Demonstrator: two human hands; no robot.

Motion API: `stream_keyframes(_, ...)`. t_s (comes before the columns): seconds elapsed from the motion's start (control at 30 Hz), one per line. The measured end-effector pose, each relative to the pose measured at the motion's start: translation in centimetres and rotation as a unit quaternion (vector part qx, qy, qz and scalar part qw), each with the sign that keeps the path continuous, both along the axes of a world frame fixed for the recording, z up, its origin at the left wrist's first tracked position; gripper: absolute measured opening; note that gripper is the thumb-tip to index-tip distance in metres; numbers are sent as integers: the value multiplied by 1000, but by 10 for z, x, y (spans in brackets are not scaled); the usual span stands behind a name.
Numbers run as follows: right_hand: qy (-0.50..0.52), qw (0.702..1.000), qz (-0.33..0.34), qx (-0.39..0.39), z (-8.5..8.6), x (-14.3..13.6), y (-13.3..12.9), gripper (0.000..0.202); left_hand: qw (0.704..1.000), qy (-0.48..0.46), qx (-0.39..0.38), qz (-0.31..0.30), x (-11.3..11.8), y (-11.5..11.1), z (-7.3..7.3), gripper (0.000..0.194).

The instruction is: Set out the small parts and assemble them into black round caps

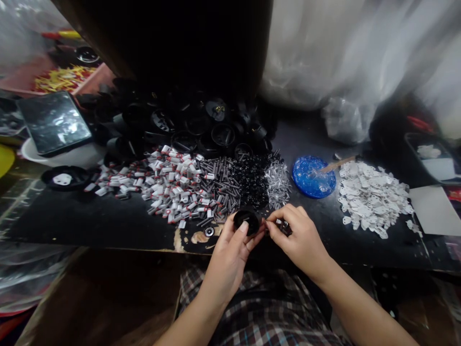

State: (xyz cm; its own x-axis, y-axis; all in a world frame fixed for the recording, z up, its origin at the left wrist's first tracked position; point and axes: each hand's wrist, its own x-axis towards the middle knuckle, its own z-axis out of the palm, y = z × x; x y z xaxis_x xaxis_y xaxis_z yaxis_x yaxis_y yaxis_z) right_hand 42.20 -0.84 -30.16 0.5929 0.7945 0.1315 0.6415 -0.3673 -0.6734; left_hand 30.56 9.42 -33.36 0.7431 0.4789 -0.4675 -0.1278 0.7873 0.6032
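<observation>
My left hand point(227, 247) is closed around a round black plastic housing point(248, 217), its thumb resting across the open top. Right beside it, my right hand point(300, 235) has thumb and forefinger pinched together at the housing's right side. What the fingertips hold is too small to make out. A few small dark, shiny parts point(284, 227) show by the curled fingers of that hand. Just beyond the hands lie piles of metal springs point(225, 185), tiny black parts point(250, 180) and silver pins point(277, 181).
White-grey sleeves with red ends point(180, 185) are heaped left of the springs. Black housings point(223, 134) crowd the back. A blue dish of clear grease point(306, 180) holds a wooden stick point(338, 164), beside flat white tabs point(374, 199). A small ring point(209, 232) lies near the table's front edge.
</observation>
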Motion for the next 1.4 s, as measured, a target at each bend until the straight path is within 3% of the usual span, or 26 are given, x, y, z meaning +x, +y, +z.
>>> stream_keyframes(0.13, 13, 999, 4, 37, 3, -4, 0, 10, 999, 27, 21, 1, -3, -1, 1, 32)
stream_keyframes(0.23, -43, 998, 10, 40, 5, -6, -1, 9, 997, 65, 33, -4, -5, -3, 1, 39)
stream_keyframes(0.33, -98, 994, 23, 32, 6, -6, 0, 10, 997, 53, 54, -26, -5, -5, -1, 37)
stream_keyframes(0.73, -161, 984, 78, -15, 7, -4, 2, 14, 971, 57, 201, -121, -8, 1, -1, 26)
stream_keyframes(0.83, -146, 985, 83, -32, 7, -4, 0, 15, 970, 50, 174, -160, -8, 5, -3, 24)
stream_keyframes(1.0, -134, 987, 91, -11, 4, -5, -5, 15, 984, 43, 104, -142, -8, 4, -9, 25)
stream_keyframes(1.13, -132, 989, 58, 41, 3, -6, -9, 10, 987, 44, 97, -122, -7, 1, -8, 28)
stream_keyframes(1.4, -134, 989, 36, 54, -4, -5, -8, 12, 986, 40, 97, -132, -4, -2, -2, 29)
